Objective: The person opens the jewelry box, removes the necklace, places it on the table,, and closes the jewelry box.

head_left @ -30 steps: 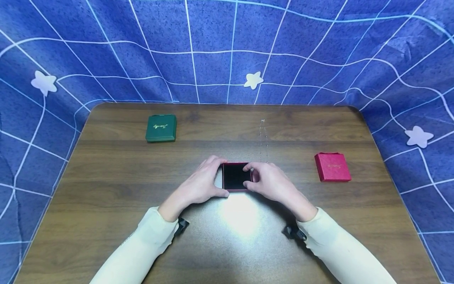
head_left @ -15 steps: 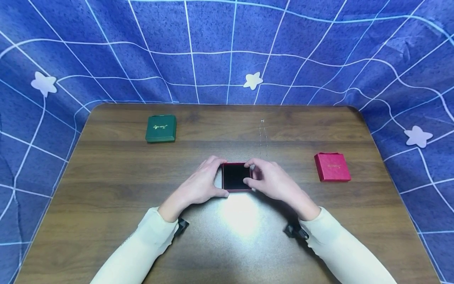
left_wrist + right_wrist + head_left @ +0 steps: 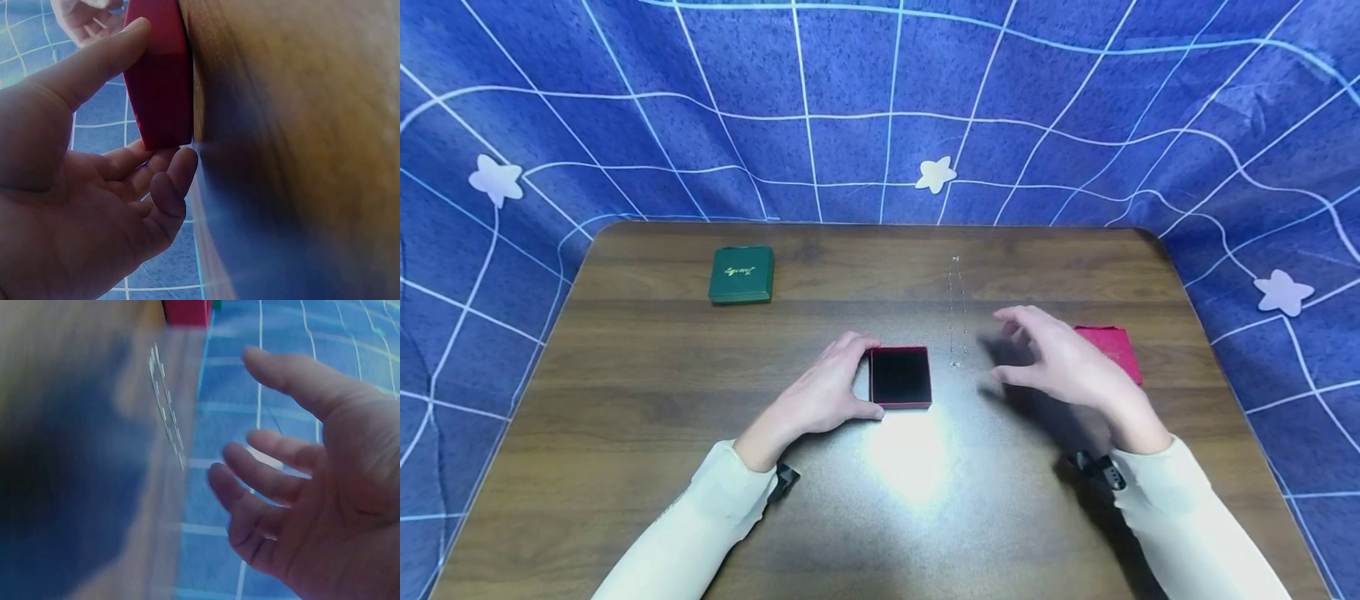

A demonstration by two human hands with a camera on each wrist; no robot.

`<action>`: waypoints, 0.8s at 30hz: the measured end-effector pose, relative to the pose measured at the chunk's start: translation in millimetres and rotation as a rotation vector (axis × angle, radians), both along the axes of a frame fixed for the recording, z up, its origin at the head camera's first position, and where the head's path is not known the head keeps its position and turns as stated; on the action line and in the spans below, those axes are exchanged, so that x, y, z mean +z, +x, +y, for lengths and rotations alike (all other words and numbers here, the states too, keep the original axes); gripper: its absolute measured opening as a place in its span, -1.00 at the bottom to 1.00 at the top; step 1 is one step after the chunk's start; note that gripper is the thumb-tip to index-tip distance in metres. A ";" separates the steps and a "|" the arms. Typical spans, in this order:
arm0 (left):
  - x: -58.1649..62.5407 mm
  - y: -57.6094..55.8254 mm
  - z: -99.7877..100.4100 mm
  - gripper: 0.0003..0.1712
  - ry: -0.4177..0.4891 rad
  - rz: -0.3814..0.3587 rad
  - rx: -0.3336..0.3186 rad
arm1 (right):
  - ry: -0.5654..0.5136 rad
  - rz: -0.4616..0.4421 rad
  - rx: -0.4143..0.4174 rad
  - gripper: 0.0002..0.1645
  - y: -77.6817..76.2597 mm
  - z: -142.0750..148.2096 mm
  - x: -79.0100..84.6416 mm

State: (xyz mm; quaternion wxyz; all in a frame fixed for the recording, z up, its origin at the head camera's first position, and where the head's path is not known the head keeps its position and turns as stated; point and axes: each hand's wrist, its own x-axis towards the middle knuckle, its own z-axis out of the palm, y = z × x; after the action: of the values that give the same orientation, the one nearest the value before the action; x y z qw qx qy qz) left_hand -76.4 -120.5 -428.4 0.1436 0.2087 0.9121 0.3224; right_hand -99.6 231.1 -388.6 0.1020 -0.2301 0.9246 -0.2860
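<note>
A small red jewelry box (image 3: 900, 377) with a black lining lies on the table in the head view. My left hand (image 3: 826, 383) grips its left side, thumb at the near edge and fingers at the far one; the left wrist view has the thumb on the red wall (image 3: 161, 81). My right hand (image 3: 1060, 354) is in the air, fingers bent loosely, with nothing in its grasp. Just left of it a thin silver necklace (image 3: 951, 312) is laid out lengthwise on the wood. The right wrist view also takes in the chain (image 3: 164, 412).
A red lid-like square (image 3: 1116, 350) lies at the right, partly hidden by my right hand. Toward the back left sits a green box (image 3: 741, 275) with gold lettering. Blue patterned cloth (image 3: 850, 83) surrounds the wooden table (image 3: 647, 358).
My right hand has left the right side of the jewelry box and moved right, past the necklace, uncovering its near end. My left hand and the box have stayed in place.
</note>
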 end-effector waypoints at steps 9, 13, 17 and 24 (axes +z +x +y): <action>-1.2 -0.2 -0.4 0.05 0.002 0.000 0.006 | 0.230 0.018 0.012 0.12 -3.2 50.5 10.9; -0.8 -0.3 -0.3 0.05 0.004 0.000 0.005 | 0.299 -0.025 -0.027 0.21 -5.2 68.9 8.5; -0.5 -0.1 0.0 0.05 0.005 0.001 0.004 | 0.343 -0.065 -0.057 0.30 -5.8 87.8 4.0; 0.1 0.7 -0.1 0.06 0.003 0.000 0.006 | 0.357 -0.093 -0.071 0.33 -5.7 111.8 -5.2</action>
State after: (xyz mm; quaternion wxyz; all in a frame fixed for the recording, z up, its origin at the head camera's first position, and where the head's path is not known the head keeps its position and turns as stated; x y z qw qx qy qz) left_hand -75.7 -120.7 -428.3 0.1425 0.2063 0.9122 0.3242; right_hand -105.2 342.9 -393.7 0.1737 -0.1622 0.9625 -0.1309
